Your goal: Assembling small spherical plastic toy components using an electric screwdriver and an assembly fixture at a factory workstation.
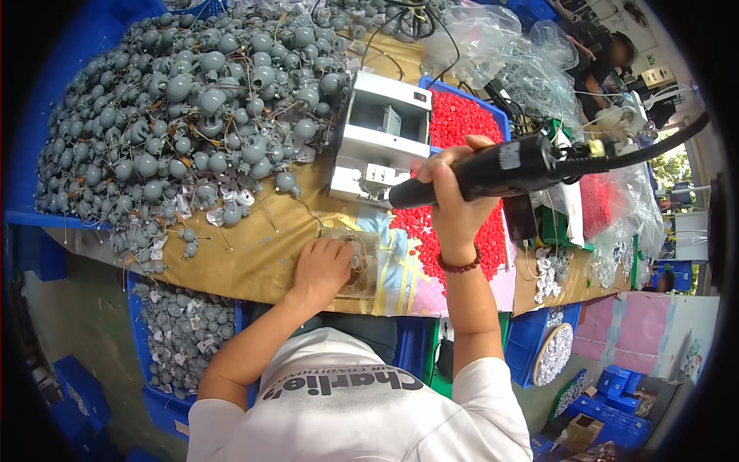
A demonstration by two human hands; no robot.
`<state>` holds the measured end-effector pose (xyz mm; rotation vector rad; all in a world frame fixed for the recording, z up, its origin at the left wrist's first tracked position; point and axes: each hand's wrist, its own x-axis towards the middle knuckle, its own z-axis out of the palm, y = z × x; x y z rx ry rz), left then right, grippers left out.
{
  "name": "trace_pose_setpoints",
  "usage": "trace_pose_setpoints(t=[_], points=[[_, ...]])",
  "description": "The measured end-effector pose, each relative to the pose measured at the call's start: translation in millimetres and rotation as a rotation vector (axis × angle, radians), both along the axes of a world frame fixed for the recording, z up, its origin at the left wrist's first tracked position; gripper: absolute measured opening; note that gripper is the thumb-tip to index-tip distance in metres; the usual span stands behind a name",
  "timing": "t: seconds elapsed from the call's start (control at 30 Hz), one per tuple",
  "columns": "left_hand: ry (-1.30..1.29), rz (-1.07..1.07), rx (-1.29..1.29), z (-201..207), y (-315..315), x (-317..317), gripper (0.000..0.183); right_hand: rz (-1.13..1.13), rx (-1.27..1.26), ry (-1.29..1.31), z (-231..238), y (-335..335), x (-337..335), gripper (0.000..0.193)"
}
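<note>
My right hand (459, 192) is wrapped round a black electric screwdriver (504, 171), held nearly level with its tip to the left. That tip is at the front of a white and grey screw feeder (379, 142); whether they touch I cannot tell. My left hand (325, 266) rests with bent fingers at a clear plate fixture (360, 282) taped to the table. Under its fingertips is a small, roundish pale part (356, 258), mostly hidden. Small red plastic parts (466, 115) fill a blue tray behind the screwdriver and also lie loose below it.
A big heap of grey ball-shaped parts with wires (185, 100) covers the left of the brown-covered table (254, 262). Below its edge stands a blue bin (185, 339) of similar parts. The screwdriver's thick black cable (654, 154) runs off right, past clear plastic bags (539, 85). Another person (608, 65) is at the far right.
</note>
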<state>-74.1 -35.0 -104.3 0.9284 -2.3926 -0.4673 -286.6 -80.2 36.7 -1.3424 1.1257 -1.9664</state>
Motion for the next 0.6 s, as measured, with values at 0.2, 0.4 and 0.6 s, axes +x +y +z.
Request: trace_pose_setpoints(t=[0.2, 0.4, 0.6], points=[[-0.003, 0.021, 0.025, -7, 0, -2, 0.036, 0.069, 0.087, 0.07, 1, -38, 12, 0.051], [-0.015, 0.024, 0.026, -4, 0, 0, 0.034, 0.007, 0.215, 0.105, -16, -57, 18, 0.052], [0.013, 0.033, 0.034, -8, -1, 1, 0.036, 0.074, 0.337, 0.08, -18, -14, 33, 0.059]])
